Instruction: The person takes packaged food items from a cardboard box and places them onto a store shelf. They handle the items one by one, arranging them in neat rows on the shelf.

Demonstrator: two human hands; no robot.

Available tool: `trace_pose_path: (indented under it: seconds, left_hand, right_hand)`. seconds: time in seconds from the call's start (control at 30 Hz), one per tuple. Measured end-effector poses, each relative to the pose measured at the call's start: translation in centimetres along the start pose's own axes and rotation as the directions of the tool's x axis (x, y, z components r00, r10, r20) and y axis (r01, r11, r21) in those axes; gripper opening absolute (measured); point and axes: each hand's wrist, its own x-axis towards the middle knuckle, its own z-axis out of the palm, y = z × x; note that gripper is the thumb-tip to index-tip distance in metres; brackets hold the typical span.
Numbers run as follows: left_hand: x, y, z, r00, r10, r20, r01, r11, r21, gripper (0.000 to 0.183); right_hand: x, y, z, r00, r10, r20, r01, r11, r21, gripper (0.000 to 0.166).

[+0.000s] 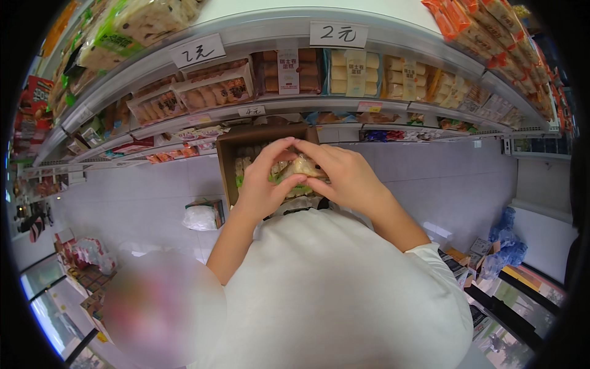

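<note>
Both hands hover above a cardboard box (225,159) that stands on the floor at the foot of the shelves. My left hand (263,177) curves in from one side and my right hand (342,173) from the other. Their fingertips meet at the top and their thumb tips touch below, forming a ring with nothing visibly gripped. Through this ring shows a clear-wrapped pale snack (302,166) in the box. More wrapped snacks (242,168) with green printing fill the box's left side. The hands hide part of the contents.
Ahead rises a metal shelf unit (295,105) with packaged cakes (216,87) and handwritten price cards (339,34). A small carton with white plastic (201,216) sits left on the tiled floor (138,198). Wrapped blue bottles (504,242) stand at right, stacked boxes (92,276) at left.
</note>
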Motion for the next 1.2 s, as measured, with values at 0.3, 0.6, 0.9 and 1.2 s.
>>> trace_pose_path:
  seconds: [0.3, 0.6, 0.9, 1.2]
  left_hand:
    - [-1.7, -0.4, -3.9, 0.982, -0.086, -0.17, 0.008, 0.911, -0.413, 0.073]
    - [-2.0, 2.8, -1.9, 0.936, -0.088, -0.34, -0.049, 0.926, -0.375, 0.057]
    - [-1.5, 2.2, -2.7, 0.932, 0.166, -0.321, -0.232, 0.956, -0.18, 0.05]
    - [2.3, 4.3, -3.5, 0.754, 0.592, -0.284, -0.576, 0.804, 0.147, 0.056]
  right_hand:
    - [0.3, -1.6, -2.5, 0.925, 0.34, -0.173, -0.116, 0.682, 0.722, 0.051]
    - [0.2, -3.7, 0.2, 0.92, 0.391, -0.001, -0.156, 0.37, 0.916, 0.043]
    - [1.3, -2.9, -4.1, 0.973, -0.108, -0.204, 0.122, 0.991, 0.06, 0.051]
    - [3.5, -8.0, -12.7, 0.956, -0.274, -0.109, 0.199, 0.873, -0.444, 0.047]
